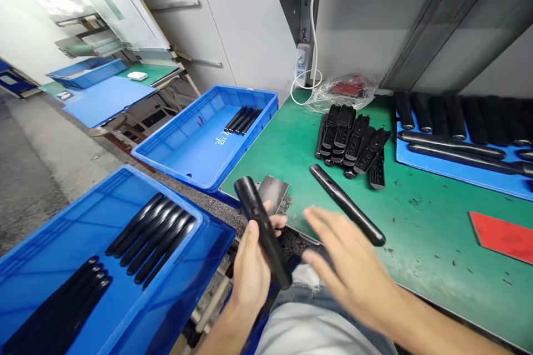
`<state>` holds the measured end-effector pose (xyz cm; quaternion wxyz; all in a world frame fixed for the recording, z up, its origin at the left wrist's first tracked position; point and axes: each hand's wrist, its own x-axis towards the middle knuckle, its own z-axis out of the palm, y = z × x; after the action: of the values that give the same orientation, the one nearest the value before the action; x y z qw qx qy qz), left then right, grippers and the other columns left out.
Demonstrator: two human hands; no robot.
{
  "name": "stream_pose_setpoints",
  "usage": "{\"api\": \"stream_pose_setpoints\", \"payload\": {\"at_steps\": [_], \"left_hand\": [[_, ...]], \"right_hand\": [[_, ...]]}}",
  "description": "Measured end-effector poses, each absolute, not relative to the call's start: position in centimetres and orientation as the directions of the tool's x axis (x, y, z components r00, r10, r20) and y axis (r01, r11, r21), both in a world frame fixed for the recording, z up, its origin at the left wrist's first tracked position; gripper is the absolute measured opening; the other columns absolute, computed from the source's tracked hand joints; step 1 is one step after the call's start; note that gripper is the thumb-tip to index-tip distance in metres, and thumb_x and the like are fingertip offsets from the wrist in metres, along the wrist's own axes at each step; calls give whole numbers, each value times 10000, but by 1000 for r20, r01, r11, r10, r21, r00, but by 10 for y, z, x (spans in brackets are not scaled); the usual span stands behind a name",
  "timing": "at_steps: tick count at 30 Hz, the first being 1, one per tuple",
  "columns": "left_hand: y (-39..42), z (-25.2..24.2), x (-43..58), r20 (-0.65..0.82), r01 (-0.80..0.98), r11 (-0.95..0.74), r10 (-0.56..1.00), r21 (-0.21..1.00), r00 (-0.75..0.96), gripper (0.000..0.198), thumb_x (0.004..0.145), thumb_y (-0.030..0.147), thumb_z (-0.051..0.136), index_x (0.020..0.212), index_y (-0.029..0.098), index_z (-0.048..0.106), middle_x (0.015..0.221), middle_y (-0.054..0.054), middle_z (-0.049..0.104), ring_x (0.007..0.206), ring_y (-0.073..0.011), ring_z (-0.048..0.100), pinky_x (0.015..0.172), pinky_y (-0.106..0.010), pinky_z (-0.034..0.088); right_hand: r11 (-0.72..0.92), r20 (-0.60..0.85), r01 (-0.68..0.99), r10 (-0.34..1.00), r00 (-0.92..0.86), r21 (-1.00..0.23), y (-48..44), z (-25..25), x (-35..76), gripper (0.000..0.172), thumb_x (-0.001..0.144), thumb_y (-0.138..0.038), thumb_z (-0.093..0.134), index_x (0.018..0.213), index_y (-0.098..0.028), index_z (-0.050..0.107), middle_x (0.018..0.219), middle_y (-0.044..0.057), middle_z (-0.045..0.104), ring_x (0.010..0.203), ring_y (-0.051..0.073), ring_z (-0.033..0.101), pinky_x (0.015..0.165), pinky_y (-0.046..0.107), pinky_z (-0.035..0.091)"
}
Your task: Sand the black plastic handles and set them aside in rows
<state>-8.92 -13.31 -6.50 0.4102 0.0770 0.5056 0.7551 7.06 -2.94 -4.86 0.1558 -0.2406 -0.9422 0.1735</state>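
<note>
"At six o'clock, what's held?"
"A black, plastic-looking tube (265,233), gripped by the left hand (252,269); the right hand (345,249), at five o'clock, is spread, apparently empty."
"Which step?"
"Handling, I'd judge; next calls for a steady left hold, clear of the green-topped bench (441,211)."

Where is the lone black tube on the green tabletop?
In the head view, the black tube lies right of centre on the green tabletop, between the pile of black parts and the right hand.
</note>
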Motion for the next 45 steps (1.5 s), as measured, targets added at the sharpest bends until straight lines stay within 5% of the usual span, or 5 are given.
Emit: {"api": "stream_pose_setpoints", "payload": {"at_steps": [11, 18, 27, 36, 45], "left_hand": [[-143, -74, -97, -224, -516, -154, 771, 843, -597, 410, 1010, 520, 613, 1337, 294, 712, 1416, -101, 624, 1040, -220, 667, 862, -327, 546], [-156, -85, -114, -300, -502, -120, 676, 856, -673, 349, 944, 467, 724, 1192, 221, 723, 1161, -101, 682, 794, -162, 653, 709, -280, 503], [-157, -92, -124, -316, -492, -116, 635, 863, -705, 342, 900, 445, 781, 1148, 215, 730, 1081, -73, 674, 760, -139, 644, 699, -269, 502], [-150, -89, -123, -303, -461, -173, 549, 871, -779, 332, 862, 426, 802, 1093, 210, 702, 1021, -50, 639, 731, -130, 589, 682, -263, 500], [-153, -79, -58, -386, -542, -203, 506, 816, -771, 564, 809, 557, 808, 1326, 396, 650, 1466, -60, 580, 1386, -315, 525, 971, -396, 551]], "right_hand": [[-118, -118, 69, 490, -864, -991, 1, -30, 44, 293, 903, -326, 651, 1126, -143, 702, 926, 67, 714, 789, 193, 691, 729, 316, 581], [825, -54, 502, 507, -860, -259, 19, -43, 34, 549, 1105, -305, 428, 1647, -289, 339, 1167, 120, 647, 911, 239, 707, 803, 373, 592], [874, -186, 405, 460, -868, 269, 1, -60, 26, 845, 925, -12, 484, 1689, -240, 206, 1067, 144, 640, 758, 263, 697, 567, 335, 560], [874, -159, 396, 449, -879, 281, -4, -60, 29, 860, 874, -1, 547, 1670, -188, 282, 1009, 133, 657, 677, 245, 705, 502, 311, 557], [752, 145, 540, 625, -767, -379, -67, -66, 52, 668, 1086, -263, 404, 1682, -178, 114, 1228, 170, 663, 776, 245, 771, 573, 350, 655]]}}
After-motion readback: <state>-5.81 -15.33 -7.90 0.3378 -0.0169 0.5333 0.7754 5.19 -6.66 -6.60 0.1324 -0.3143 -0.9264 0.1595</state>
